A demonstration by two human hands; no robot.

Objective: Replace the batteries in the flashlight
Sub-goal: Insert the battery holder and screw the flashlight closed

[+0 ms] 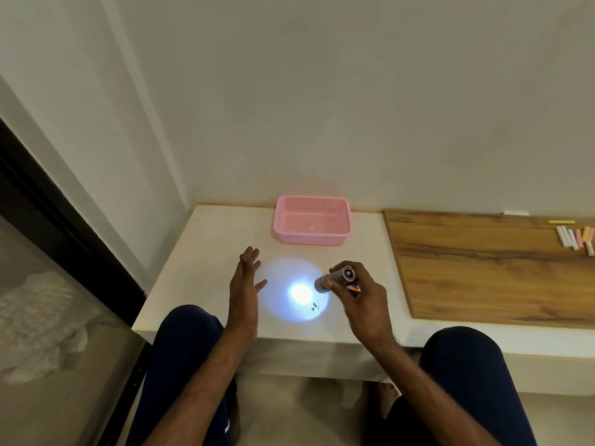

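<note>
My right hand (363, 304) grips a small silver flashlight (336, 278), head pointing down and left. It is lit and throws a bright round spot (300, 292) on the white ledge (209, 246). A small red, white and black object (354, 288) is also tucked under the fingers of that hand; what it is I cannot tell. My left hand (245, 284) is held edge-on just left of the light spot, fingers straight, holding nothing. A few small dark bits (315, 306) lie on the ledge inside the light circle.
A pink plastic basket (312, 224) stands at the back of the ledge against the wall. To the right lies a wooden board (476, 265) with several chalk sticks (574, 237) at its far right. My knees sit below the ledge's front edge.
</note>
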